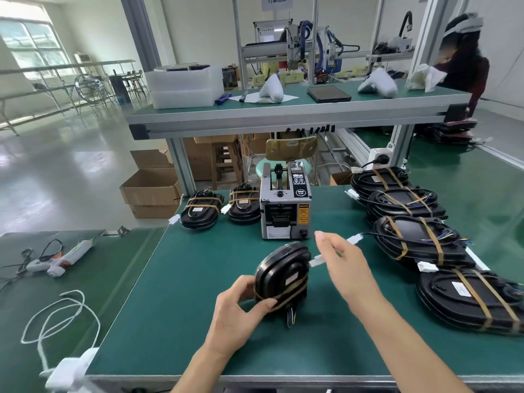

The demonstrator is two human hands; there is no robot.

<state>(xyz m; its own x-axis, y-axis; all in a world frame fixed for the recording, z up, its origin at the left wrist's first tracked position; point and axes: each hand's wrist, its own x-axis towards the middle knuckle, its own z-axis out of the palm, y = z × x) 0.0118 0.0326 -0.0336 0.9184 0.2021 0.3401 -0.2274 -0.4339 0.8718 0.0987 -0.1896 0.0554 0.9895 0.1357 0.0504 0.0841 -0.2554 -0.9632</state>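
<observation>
Nearest you, your left hand gripped the black taped housing, thumb and fingers curled round its lower edge, holding it on edge over the green mat. Your right hand reached past it, fingers stretched out straight, just above its white connector. Beyond stood the tape dispenser, with more strapped housings alongside it.

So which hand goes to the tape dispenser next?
Right, probably. The left hand grips the black housing, propping it on the mat. The right hand is stretched forward with straight fingers, just in front of the tape dispenser.
</observation>
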